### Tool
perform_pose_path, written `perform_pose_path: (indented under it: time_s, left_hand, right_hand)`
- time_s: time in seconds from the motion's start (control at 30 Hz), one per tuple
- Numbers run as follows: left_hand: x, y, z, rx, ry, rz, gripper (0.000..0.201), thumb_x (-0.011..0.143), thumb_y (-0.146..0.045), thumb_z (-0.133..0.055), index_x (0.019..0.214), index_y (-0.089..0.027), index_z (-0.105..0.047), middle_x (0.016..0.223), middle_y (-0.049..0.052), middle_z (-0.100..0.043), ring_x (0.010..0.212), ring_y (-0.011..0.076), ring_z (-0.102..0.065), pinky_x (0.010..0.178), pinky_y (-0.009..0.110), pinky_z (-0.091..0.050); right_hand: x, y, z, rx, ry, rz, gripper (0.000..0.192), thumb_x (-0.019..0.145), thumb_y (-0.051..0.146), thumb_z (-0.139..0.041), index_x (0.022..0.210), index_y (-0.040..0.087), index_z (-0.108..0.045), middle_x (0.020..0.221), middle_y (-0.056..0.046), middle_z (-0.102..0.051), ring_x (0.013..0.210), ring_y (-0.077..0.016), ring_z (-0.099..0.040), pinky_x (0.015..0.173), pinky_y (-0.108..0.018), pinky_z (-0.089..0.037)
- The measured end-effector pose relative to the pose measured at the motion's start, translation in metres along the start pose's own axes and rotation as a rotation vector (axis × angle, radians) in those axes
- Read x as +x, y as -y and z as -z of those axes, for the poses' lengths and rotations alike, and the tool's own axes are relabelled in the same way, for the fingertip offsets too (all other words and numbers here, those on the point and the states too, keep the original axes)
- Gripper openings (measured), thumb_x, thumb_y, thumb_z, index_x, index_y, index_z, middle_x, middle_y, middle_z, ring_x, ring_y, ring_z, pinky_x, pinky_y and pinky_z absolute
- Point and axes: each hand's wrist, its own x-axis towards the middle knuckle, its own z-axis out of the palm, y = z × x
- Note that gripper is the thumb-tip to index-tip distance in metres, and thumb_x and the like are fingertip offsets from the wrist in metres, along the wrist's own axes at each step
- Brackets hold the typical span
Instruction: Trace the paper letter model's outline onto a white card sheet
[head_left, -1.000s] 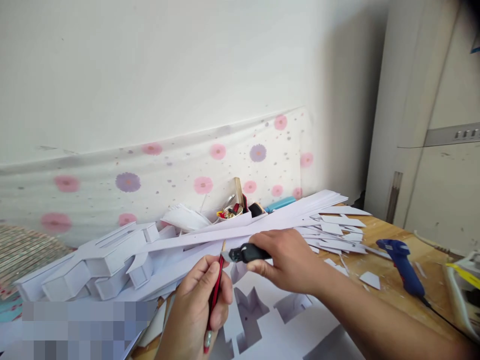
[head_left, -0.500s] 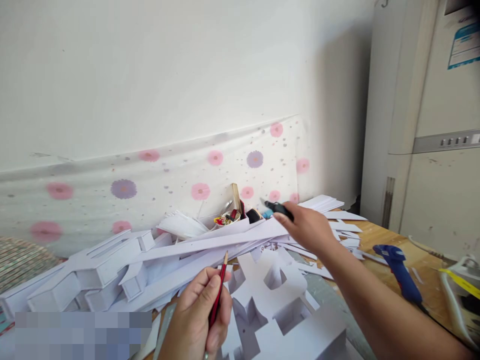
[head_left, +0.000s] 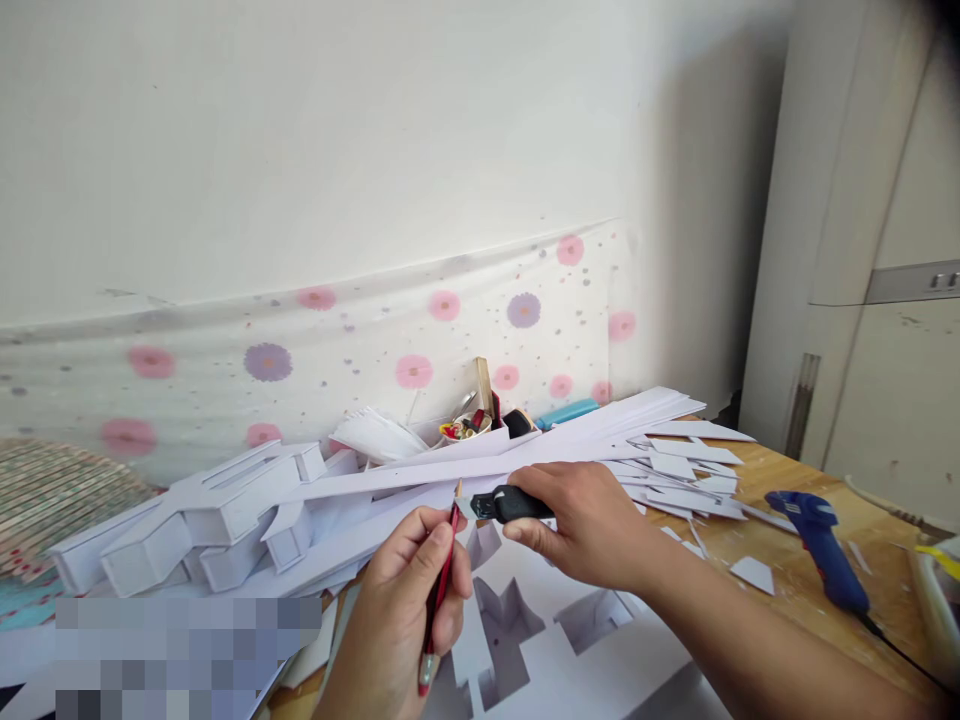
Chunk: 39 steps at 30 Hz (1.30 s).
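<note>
Blade at the pencil tip, fingers close by

My left hand [head_left: 409, 590] has a closed grip on the red pencil [head_left: 439, 590], tip up at 12 o'clock; my right hand [head_left: 589, 525] clenches the black knife [head_left: 504, 504] at 3 o'clock, blade meeting the tip above the white cut-out sheet [head_left: 570, 660]. I judge a slip could nick my left fingers [head_left: 427, 545] or snap the lead, since nothing braces either hand on the surface [head_left: 780, 545].

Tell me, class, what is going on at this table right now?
A person holds a red pencil upright in the left hand and a black utility knife in the right hand, its blade at the pencil's tip. Beneath lie cut white foam-board pieces and scraps on a wooden table, with a blue glue gun to the right.
</note>
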Motion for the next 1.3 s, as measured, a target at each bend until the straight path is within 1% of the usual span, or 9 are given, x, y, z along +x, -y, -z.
perform_pose_path:
  time_s: [0.4,0.47,0.57,0.67,0.73,0.87,0.93,1.17,1.3]
  left_hand:
    - [-0.003,0.001,0.003,0.076,-0.01,-0.025,0.033,0.081,-0.05,-0.061,0.078,-0.02,-0.045,0.056,-0.007,-0.051,0.033,0.0006,-0.023,0.031,0.012,-0.016]
    - [-0.006,0.0,0.001,0.077,0.006,-0.029,0.033,0.081,-0.048,-0.061,0.077,-0.02,-0.045,0.054,-0.007,-0.049,0.033,0.0006,-0.025,0.032,0.012,-0.015]
    - [-0.009,-0.001,-0.002,0.097,0.025,-0.051,0.03,0.083,-0.045,-0.059,0.077,-0.018,-0.047,0.052,-0.006,-0.05,0.033,-0.0005,-0.025,0.035,0.012,-0.017]
    - [-0.006,-0.001,-0.002,0.066,0.012,-0.036,0.028,0.084,-0.045,-0.058,0.081,-0.018,-0.05,0.054,-0.006,-0.051,0.033,-0.0008,-0.025,0.035,0.012,-0.018]
    - [-0.002,-0.001,0.0,0.03,0.016,-0.018,0.026,0.083,-0.044,-0.059,0.084,-0.018,-0.052,0.056,-0.006,-0.051,0.034,-0.0009,-0.026,0.035,0.012,-0.019]
    - [0.001,-0.002,0.002,0.001,0.008,-0.006,0.027,0.08,-0.042,-0.063,0.081,-0.018,-0.052,0.062,-0.005,-0.053,0.034,-0.0017,-0.028,0.034,0.011,-0.019]
    - [0.001,-0.003,0.003,0.013,-0.009,0.002,0.029,0.078,-0.044,-0.064,0.078,-0.018,-0.05,0.063,-0.005,-0.053,0.033,-0.0017,-0.028,0.033,0.011,-0.019]
    - [-0.001,-0.003,0.002,0.013,-0.018,0.008,0.033,0.077,-0.046,-0.065,0.076,-0.018,-0.048,0.058,-0.006,-0.052,0.032,-0.0011,-0.028,0.032,0.011,-0.019]
    - [-0.005,-0.001,-0.001,-0.005,0.006,-0.003,0.032,0.078,-0.045,-0.065,0.074,-0.018,-0.048,0.056,-0.006,-0.051,0.031,-0.0016,-0.024,0.032,0.012,-0.016]
  right_hand:
    - [0.001,0.001,-0.011,-0.042,-0.075,0.072,0.047,0.09,0.064,-0.035,0.091,0.023,-0.059,0.075,-0.001,-0.063,0.068,-0.0168,-0.054,0.06,-0.027,-0.028]
    - [0.005,-0.011,-0.008,-0.1,-0.098,-0.047,0.045,0.089,0.063,-0.037,0.092,0.024,-0.059,0.08,-0.002,-0.065,0.072,-0.0178,-0.057,0.059,-0.027,-0.028]
    - [0.012,-0.041,0.008,-0.228,-0.148,-0.401,0.042,0.09,0.059,-0.036,0.09,0.024,-0.058,0.076,-0.004,-0.065,0.067,-0.0207,-0.058,0.053,-0.026,-0.024]
    - [0.012,-0.06,0.024,-0.26,-0.194,-0.539,0.042,0.091,0.057,-0.031,0.091,0.023,-0.056,0.07,-0.005,-0.063,0.063,-0.0225,-0.056,0.052,-0.026,-0.023]
    - [0.01,-0.055,0.026,-0.213,-0.193,-0.494,0.042,0.091,0.058,-0.032,0.091,0.023,-0.056,0.072,-0.004,-0.063,0.064,-0.0219,-0.056,0.053,-0.026,-0.024]
    - [0.004,-0.018,0.01,-0.025,-0.076,-0.125,0.044,0.091,0.061,-0.034,0.084,0.023,-0.054,0.076,-0.002,-0.063,0.067,-0.0178,-0.055,0.057,-0.026,-0.026]
    - [0.002,-0.003,0.0,0.024,-0.029,-0.007,0.045,0.091,0.062,-0.035,0.084,0.022,-0.054,0.075,-0.001,-0.063,0.066,-0.0167,-0.054,0.058,-0.025,-0.026]
    - [-0.002,0.008,-0.011,0.033,-0.023,0.038,0.051,0.09,0.065,-0.031,0.088,0.021,-0.058,0.075,-0.002,-0.063,0.067,-0.0174,-0.054,0.059,-0.026,-0.027]
    - [0.005,-0.003,-0.012,-0.025,-0.066,-0.018,0.043,0.09,0.061,-0.037,0.09,0.023,-0.058,0.078,-0.002,-0.064,0.07,-0.0178,-0.056,0.058,-0.026,-0.027]
